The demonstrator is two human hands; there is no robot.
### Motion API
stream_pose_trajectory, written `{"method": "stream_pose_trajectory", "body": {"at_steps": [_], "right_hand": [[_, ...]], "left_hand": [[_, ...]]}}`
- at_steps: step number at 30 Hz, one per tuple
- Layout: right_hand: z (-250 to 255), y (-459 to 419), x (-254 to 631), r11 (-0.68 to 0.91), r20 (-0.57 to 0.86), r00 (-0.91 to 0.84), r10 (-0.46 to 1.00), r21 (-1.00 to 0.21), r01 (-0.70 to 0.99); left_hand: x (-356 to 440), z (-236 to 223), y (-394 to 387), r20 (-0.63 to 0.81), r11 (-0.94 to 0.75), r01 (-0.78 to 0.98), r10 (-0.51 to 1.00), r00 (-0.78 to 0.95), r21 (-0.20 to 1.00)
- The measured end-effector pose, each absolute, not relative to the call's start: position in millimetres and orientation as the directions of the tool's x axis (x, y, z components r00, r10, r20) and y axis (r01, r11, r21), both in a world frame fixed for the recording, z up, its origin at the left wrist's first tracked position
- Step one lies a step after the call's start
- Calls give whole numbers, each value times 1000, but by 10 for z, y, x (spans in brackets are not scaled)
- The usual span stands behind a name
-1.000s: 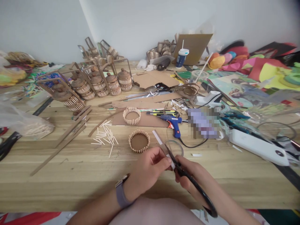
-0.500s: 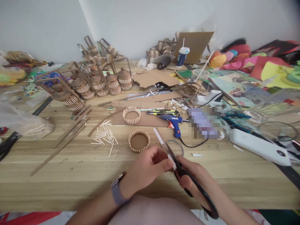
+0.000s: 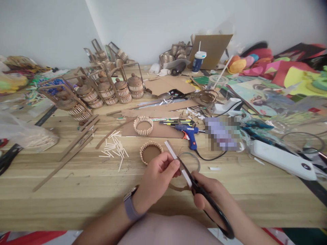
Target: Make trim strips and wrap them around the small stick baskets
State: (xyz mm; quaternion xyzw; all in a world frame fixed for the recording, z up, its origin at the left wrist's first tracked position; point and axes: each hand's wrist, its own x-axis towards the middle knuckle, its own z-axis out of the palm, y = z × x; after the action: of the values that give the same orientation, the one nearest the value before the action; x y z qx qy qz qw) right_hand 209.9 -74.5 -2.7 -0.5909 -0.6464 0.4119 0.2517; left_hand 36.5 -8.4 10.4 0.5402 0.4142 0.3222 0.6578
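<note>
My left hand, with a watch on its wrist, pinches a narrow strip that shows white and brown along its length. In my right hand are black-handled scissors, their blades lying along the strip just right of my left fingertips. A thin brown offcut curls below the blades. Just beyond my left hand sits a round tray ringed with short wooden sticks, partly covered by the hand. Farther back stands a second stick ring. A roll of tape lies behind the scissors.
Loose wooden sticks lie to the left, near long brown strips. A blue glue gun with its cord rests right of centre, near a white power strip. Finished lidded baskets stand at the back left, a cup behind.
My left hand has slid along the strip, away from the scissor handles. The scissors have shifted slightly left, and a curled brown offcut now shows beneath the blades.
</note>
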Motion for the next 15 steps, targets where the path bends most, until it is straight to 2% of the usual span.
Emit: {"method": "stream_pose_trajectory", "body": {"at_steps": [8,15], "right_hand": [[47,-705,2106,15,-145,-266,953,-855,519],[41,-679,2090,102,-48,-265,963,-845,525]], "left_hand": [[365,104,-97,-205,231,0,864,459,973],[388,98,-133,-226,265,5,811,540,964]]}}
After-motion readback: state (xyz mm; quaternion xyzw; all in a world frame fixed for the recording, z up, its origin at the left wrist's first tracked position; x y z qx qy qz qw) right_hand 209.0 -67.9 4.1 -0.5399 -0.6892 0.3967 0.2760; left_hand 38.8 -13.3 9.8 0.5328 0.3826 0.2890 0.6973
